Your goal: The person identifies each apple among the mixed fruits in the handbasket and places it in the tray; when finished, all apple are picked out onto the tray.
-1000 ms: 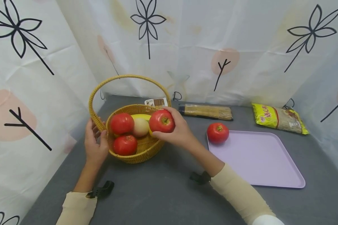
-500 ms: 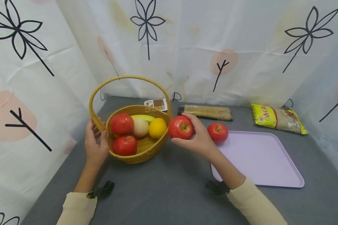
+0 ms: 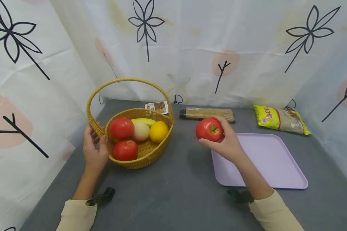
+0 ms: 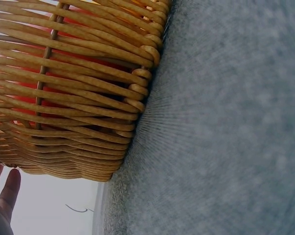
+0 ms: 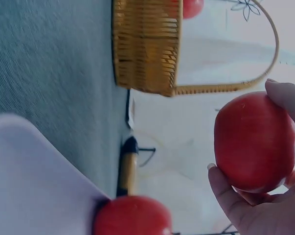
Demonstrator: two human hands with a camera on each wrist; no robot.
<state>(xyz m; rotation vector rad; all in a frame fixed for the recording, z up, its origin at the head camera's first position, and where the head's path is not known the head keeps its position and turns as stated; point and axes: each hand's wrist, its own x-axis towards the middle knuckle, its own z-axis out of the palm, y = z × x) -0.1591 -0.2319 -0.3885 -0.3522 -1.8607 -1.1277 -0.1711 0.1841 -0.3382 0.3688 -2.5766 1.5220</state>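
We look first to the right hand, whose thumb and fingers are spread to the width of a red apple and curled around its sides, holding it in the air clear of the table. The apple lies between the basket and the tray, just left of the tray's far left corner, and that offset seems to us the relation that counts most: the tray is to the right of the apple and partly under the hand and forearm, the basket well to its left. The apple is roundish, with no long axis we can make out, and its stem end faces up toward us. The right hand is plainly the nearer one to the tray; the left hand is on the basket's far side from it, thumb and fingers closed around the rim at the foot of the handle. In the right wrist view we find a second apple at the tray's edge (our head view loses it behind the hand), though we cannot tell whether it sits fully inside the rim. In the basket we see two more apples, a banana, a pale round fruit and a lemon
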